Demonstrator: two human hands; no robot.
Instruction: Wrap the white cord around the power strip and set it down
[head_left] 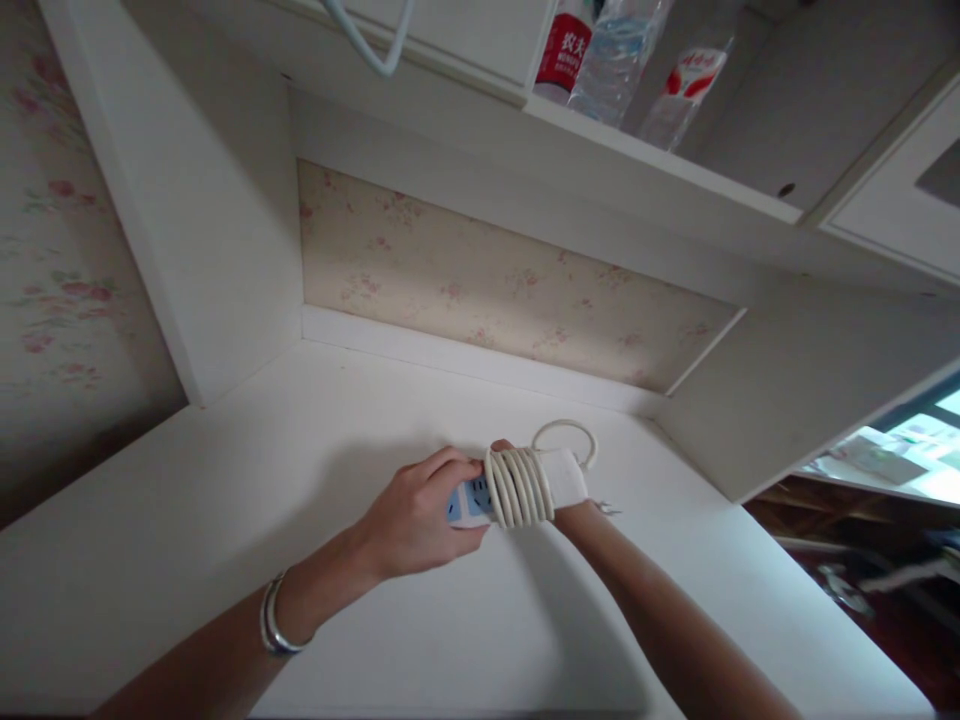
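Note:
A white power strip [566, 478] with blue socket faces is held up over the white desktop, tilted slightly. Its pale cord [519, 487] is wound round the middle in several tight turns, and one loose loop [566, 424] arches above the right end. My left hand [427, 510] grips the left end, thumb and fingers closed around it. Behind the strip is my right hand [574, 518], mostly hidden, with a fingertip showing over the top edge beside the coils. Metal plug prongs [609, 508] stick out just right of my right wrist.
Overhead, an open shelf [675, 170] holds several plastic bottles [619, 55]. A pale cable [382, 62] dangles at the top. White side panels flank the desktop [420, 640], with floral wallpaper [465, 285] at the back. Cluttered items [855, 585] lie beyond the right edge.

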